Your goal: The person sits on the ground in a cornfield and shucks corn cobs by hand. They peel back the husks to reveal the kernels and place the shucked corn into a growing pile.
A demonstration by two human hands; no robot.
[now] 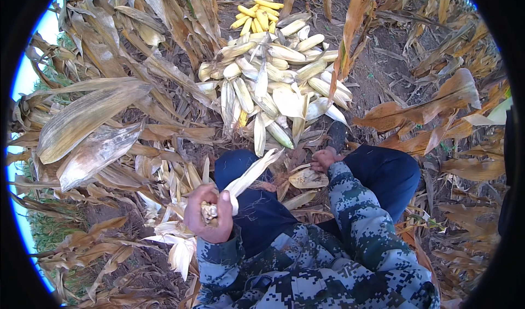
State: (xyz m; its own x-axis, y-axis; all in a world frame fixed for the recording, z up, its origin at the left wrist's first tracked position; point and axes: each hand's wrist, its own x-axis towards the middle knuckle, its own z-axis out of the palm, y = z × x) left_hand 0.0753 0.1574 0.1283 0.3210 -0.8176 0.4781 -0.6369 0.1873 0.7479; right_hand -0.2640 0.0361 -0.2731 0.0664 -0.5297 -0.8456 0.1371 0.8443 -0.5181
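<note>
- The left fingers (194, 213) are closed around a corn ear (209, 213), whose kernelled end shows between them and the thumb.
- The ear's long axis is hard to read, as the fist hides most of it; that end seems to face up.
- From the fist a pale husk leaf (252, 173) slants forward and rightward, its tip between both hands, apart from the right fingers (319, 163).
- Those are curled beyond the tip, to its right, just beside a dry husk (308, 178); whether they grip anything, I cannot tell.
- Forward of both hands lies the husked-over pile (290, 98), nearer the right fingers; bare yellow ears (262, 19) lie beyond it.
</note>
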